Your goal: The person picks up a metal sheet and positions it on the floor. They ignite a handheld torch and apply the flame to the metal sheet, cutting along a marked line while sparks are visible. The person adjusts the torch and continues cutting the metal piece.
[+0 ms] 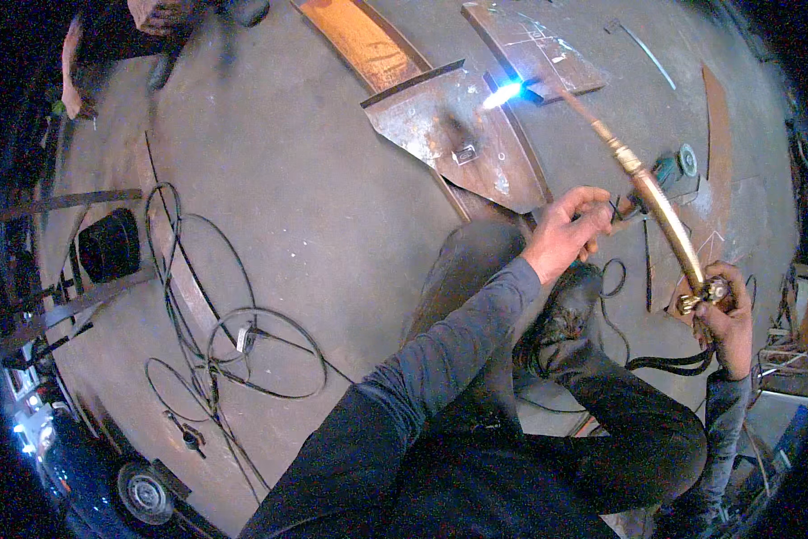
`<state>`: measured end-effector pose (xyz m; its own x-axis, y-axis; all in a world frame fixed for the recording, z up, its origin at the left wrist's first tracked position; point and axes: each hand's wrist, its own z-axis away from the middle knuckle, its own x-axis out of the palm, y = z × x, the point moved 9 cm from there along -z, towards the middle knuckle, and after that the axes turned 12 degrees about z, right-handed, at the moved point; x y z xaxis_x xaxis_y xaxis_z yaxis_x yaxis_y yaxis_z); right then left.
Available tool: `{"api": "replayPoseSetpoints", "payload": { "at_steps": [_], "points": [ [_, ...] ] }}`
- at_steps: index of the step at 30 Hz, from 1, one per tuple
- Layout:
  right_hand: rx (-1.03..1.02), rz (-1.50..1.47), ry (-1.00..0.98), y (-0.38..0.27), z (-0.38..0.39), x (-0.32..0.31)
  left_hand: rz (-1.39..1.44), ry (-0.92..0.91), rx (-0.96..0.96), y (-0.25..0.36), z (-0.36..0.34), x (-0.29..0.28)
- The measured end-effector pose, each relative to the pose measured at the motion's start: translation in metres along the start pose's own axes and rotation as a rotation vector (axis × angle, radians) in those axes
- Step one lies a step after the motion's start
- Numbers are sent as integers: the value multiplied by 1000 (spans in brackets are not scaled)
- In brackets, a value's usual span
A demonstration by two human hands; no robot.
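A long brass gas torch is gripped near its valve end by my right hand, fingers wrapped round the valves. At its far tip burns a bright blue-white flame, above a bent, scuffed steel plate. Dark hoses run from the torch's rear end past my knee. My left hand is raised over my knees, fingers curled together; whether something small is in them is hidden. It is apart from the torch.
Behind the flame lies a chalk-marked steel plate; a rusty channel extends away from the bent plate. A teal angle grinder lies beyond the torch. Looped black cable covers floor at left. Another person's hand shows at far left.
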<state>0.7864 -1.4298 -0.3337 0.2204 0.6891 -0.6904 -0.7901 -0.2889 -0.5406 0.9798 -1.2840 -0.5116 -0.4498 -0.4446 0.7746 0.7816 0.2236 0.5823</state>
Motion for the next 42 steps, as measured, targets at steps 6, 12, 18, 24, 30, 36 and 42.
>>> {"api": "replayPoseSetpoints", "payload": {
  "at_steps": [6,12,18,24,30,36,42],
  "points": [
    [-31,9,-154,-38,-4,53,91,68,86,14,0,-9],
    [-52,-87,-182,-60,-4,62,225,120,87,16,-2,-19],
    [-46,-14,-189,-73,-13,74,277,187,26,7,-5,-36],
    [20,16,-222,-75,-19,78,270,262,-24,-2,-7,-47],
    [66,2,-223,-76,-20,80,263,314,-42,-1,-3,-48],
    [49,5,-245,-75,-23,86,244,323,-9,-1,-5,-54],
    [42,34,-242,-78,-23,87,254,321,-30,-3,-6,-55]
  ]
}}
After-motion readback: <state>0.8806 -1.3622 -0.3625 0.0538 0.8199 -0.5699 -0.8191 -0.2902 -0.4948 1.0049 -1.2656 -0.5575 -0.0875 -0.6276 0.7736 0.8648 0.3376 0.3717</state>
